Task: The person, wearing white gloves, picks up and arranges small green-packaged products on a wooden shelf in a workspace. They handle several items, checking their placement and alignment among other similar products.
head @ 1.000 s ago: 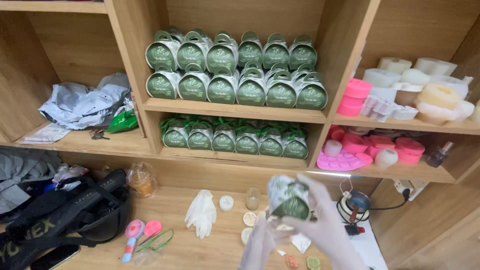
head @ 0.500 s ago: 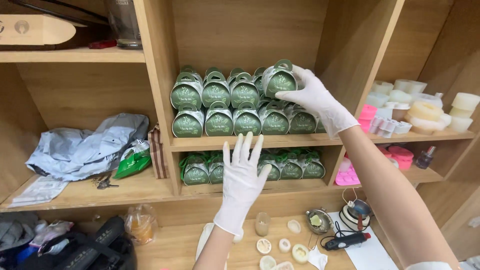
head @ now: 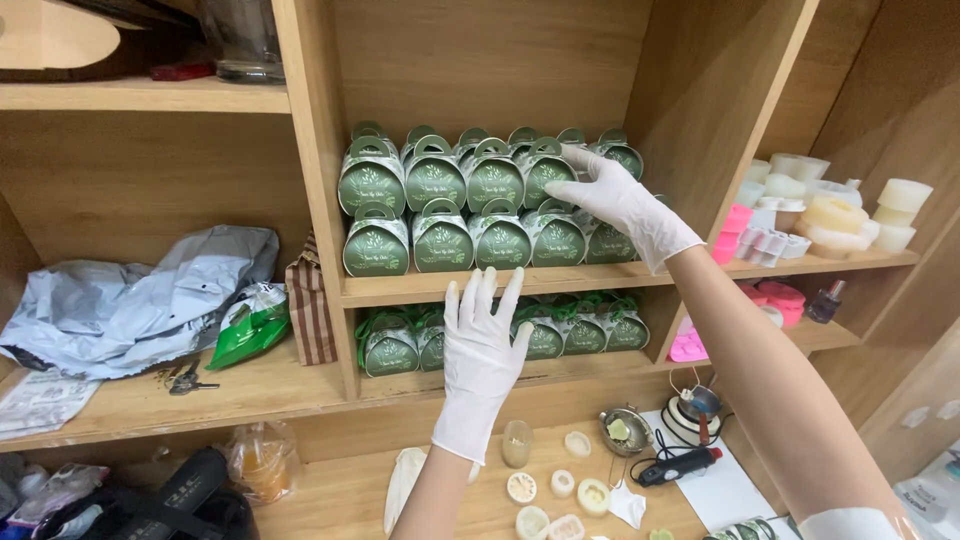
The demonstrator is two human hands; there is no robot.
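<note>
Both my hands wear white gloves. My right hand [head: 622, 200] reaches up to the upper row of green round gift boxes [head: 470, 178] on the middle shelf [head: 520, 283], its fingers resting on a box at the right end of that row. Whether the fingers grip that box I cannot tell. My left hand [head: 483, 345] is raised flat with fingers spread in front of the shelf edge, holding nothing. More green boxes [head: 560, 335] stand on the shelf below.
A crumpled grey plastic bag [head: 130, 300], a green packet [head: 250, 330] and keys [head: 185, 380] lie on the left shelf. White and pink soaps and moulds [head: 820, 215] fill the right shelves. Below, the counter holds round soaps [head: 560, 490], a small pot [head: 625, 432] and a black tool [head: 680, 465].
My right hand has carried a green box up from the counter to the upper row on the shelf. My left hand rose with open fingers. The view came closer to the shelf.
</note>
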